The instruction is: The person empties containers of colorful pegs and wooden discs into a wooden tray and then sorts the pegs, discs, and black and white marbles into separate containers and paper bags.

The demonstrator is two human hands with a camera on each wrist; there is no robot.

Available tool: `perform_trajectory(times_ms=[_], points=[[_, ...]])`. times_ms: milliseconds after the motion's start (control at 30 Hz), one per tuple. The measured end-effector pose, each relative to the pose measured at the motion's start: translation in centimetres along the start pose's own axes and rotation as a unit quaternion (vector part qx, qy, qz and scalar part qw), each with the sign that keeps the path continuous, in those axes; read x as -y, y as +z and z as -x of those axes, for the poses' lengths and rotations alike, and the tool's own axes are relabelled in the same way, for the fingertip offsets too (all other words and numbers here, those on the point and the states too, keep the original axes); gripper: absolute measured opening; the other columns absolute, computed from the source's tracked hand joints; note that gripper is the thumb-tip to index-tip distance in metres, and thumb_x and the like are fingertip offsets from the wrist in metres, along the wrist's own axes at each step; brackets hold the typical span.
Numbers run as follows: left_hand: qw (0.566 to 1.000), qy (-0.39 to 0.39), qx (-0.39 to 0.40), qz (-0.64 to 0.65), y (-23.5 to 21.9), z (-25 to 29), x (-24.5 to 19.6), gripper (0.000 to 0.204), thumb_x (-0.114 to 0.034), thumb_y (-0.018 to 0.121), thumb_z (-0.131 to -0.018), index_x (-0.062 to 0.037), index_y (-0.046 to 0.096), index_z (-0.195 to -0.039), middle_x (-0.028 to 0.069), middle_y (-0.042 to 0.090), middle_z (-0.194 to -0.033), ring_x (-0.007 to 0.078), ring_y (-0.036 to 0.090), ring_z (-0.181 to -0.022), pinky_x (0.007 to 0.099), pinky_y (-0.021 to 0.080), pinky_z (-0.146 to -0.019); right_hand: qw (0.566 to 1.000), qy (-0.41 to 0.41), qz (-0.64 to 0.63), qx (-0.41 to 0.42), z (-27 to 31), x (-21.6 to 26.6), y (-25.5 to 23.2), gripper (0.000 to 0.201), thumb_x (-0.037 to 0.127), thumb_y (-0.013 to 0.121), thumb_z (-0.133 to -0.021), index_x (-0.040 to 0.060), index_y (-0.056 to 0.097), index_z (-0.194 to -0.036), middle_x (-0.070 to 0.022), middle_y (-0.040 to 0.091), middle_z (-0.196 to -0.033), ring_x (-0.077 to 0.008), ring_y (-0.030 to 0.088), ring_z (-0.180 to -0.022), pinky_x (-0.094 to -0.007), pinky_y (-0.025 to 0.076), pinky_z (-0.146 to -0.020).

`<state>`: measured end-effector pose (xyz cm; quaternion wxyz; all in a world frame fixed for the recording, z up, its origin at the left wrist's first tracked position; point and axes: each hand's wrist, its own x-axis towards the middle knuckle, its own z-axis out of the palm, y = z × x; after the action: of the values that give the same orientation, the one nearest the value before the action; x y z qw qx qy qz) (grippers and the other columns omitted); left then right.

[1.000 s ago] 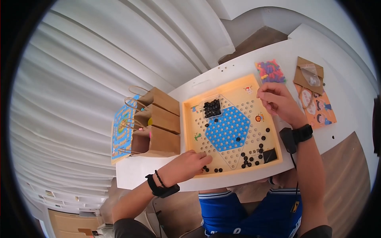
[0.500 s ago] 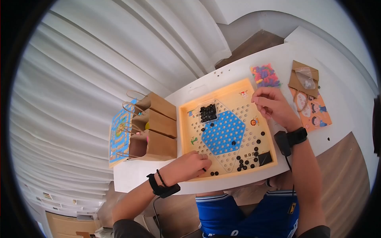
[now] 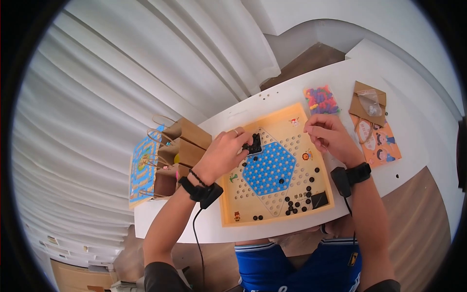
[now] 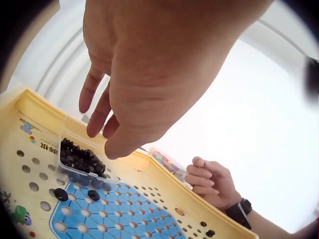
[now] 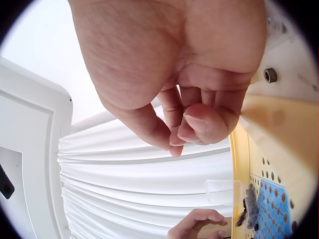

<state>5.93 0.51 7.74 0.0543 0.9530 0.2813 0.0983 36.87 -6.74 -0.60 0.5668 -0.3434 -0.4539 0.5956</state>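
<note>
My left hand (image 3: 223, 152) hovers over a small clear box (image 4: 93, 175) heaped with black game pieces (image 4: 77, 157). Its fingers hang loosely downward with the thumb apart, and nothing shows between them in the left wrist view. The box stands at the far left of a wooden board tray (image 3: 243, 208), against a blue hexagon (image 3: 269, 168) of holes. Two loose pieces (image 4: 61, 194) lie just in front of the box. Above the tray's right edge, my right hand (image 3: 335, 140) hangs idle, fingers loosely curled; no held object shows in the right wrist view.
Several black pieces (image 3: 295, 205) lie scattered at the tray's near right, beside a black square (image 3: 319, 200). Brown paper bags (image 3: 194, 131) stand left of the tray. Behind the right hand are a packet of colourful pieces (image 3: 321, 100), a brown envelope (image 3: 365, 104) and an orange sheet (image 3: 386, 141).
My left hand has moved from the tray's near left corner up to the box. A black piece by its fingertips is gone from that corner. The right hand stays over the right edge.
</note>
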Motion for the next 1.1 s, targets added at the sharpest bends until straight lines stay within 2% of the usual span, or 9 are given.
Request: perform_trajectory(times_ms=[67, 200, 433, 500, 733, 800, 1000, 1100], points=[[0.998, -0.038, 0.039, -0.032, 0.3, 1.0, -0.6, 0.017, -0.004, 0.071, -0.088, -0.0045, 0.064, -0.103, 0.0123, 0.068, -0.1, 0.0312, 0.07, -0.087, 0.042, 0.057, -0.079, 1.0, -0.001, -0.001, -0.004, 0.2, 0.3, 0.2, 0.012, 0.013, 0.067, -0.099, 0.0014, 0.068, -0.097, 0.0024, 0.056, -0.071, -0.0034, 0.048, -0.055, -0.0201, 0.039, -0.047], [0.992, -0.064, 0.102, -0.039, 0.8, 3.7, -1.5, 0.02, -0.009, 0.068, -0.092, -0.0062, 0.067, -0.112, 0.0118, 0.069, -0.104, 0.0328, 0.071, -0.09, 0.0423, 0.058, -0.08, 1.0, 0.003, 0.019, -0.004, 0.1, 0.2, 0.3, 0.01, 0.012, 0.064, -0.099, 0.0026, 0.066, -0.096, 0.0027, 0.056, -0.07, -0.0017, 0.049, -0.055, -0.0188, 0.038, -0.046], [0.992, -0.067, 0.097, -0.053, 2.4, 4.8, -1.1, 0.023, -0.007, 0.066, -0.091, -0.0056, 0.067, -0.114, 0.0137, 0.069, -0.108, 0.0353, 0.07, -0.094, 0.0447, 0.058, -0.083, 1.0, -0.003, 0.018, 0.003, 0.0, 0.0, 0.1, 0.009, 0.012, 0.064, -0.099, 0.0029, 0.067, -0.097, 0.0027, 0.056, -0.071, -0.0015, 0.049, -0.056, -0.0186, 0.038, -0.046], [0.994, -0.018, 0.08, -0.069, 3.2, 4.7, -0.5, 0.018, -0.003, 0.063, -0.09, -0.0016, 0.063, -0.108, 0.0145, 0.066, -0.1, 0.0364, 0.069, -0.094, 0.0452, 0.058, -0.079, 1.0, -0.002, 0.018, 0.002, 0.0, -0.1, 0.0, 0.009, 0.012, 0.064, -0.099, 0.0029, 0.066, -0.097, 0.0028, 0.056, -0.071, -0.0016, 0.049, -0.056, -0.0186, 0.038, -0.046], [0.991, -0.033, 0.112, -0.072, 3.6, 4.0, -0.5, 0.018, -0.002, 0.063, -0.09, -0.0026, 0.06, -0.108, 0.0144, 0.064, -0.097, 0.0366, 0.069, -0.092, 0.0458, 0.057, -0.076, 1.0, -0.001, 0.006, 0.002, 0.2, 0.4, 0.3, 0.012, 0.012, 0.067, -0.098, 0.0001, 0.067, -0.096, 0.0013, 0.056, -0.069, -0.0039, 0.049, -0.053, -0.02, 0.038, -0.046], [0.987, -0.077, 0.134, -0.05, 3.1, 3.8, -0.9, 0.021, -0.005, 0.064, -0.092, -0.0057, 0.061, -0.112, 0.0154, 0.068, -0.108, 0.0375, 0.069, -0.095, 0.0455, 0.058, -0.081, 1.0, -0.001, 0.007, 0.002, 0.0, 0.2, 0.3, 0.013, 0.012, 0.067, -0.098, 0.0001, 0.067, -0.096, 0.0014, 0.055, -0.069, -0.0038, 0.048, -0.053, -0.0201, 0.038, -0.046], [0.992, -0.067, 0.099, -0.046, 2.5, 3.1, -1.6, 0.031, -0.006, 0.064, -0.093, -0.0067, 0.063, -0.124, 0.0147, 0.068, -0.106, 0.0362, 0.07, -0.094, 0.0442, 0.058, -0.082, 1.0, -0.004, 0.01, 0.006, 0.1, 0.3, 0.4, 0.012, 0.012, 0.066, -0.099, 0.0011, 0.067, -0.097, 0.0029, 0.055, -0.07, -0.0029, 0.049, -0.054, -0.0194, 0.038, -0.046], [0.993, -0.041, 0.094, -0.061, 3.1, 2.9, -1.1, 0.029, -0.005, 0.065, -0.093, -0.0057, 0.066, -0.122, 0.0137, 0.068, -0.106, 0.0352, 0.07, -0.094, 0.0436, 0.059, -0.081, 1.0, -0.001, 0.018, -0.004, 0.0, 0.2, 0.3, 0.013, 0.013, 0.066, -0.098, -0.0001, 0.067, -0.096, 0.0021, 0.054, -0.068, -0.0042, 0.048, -0.052, -0.0204, 0.038, -0.047]])
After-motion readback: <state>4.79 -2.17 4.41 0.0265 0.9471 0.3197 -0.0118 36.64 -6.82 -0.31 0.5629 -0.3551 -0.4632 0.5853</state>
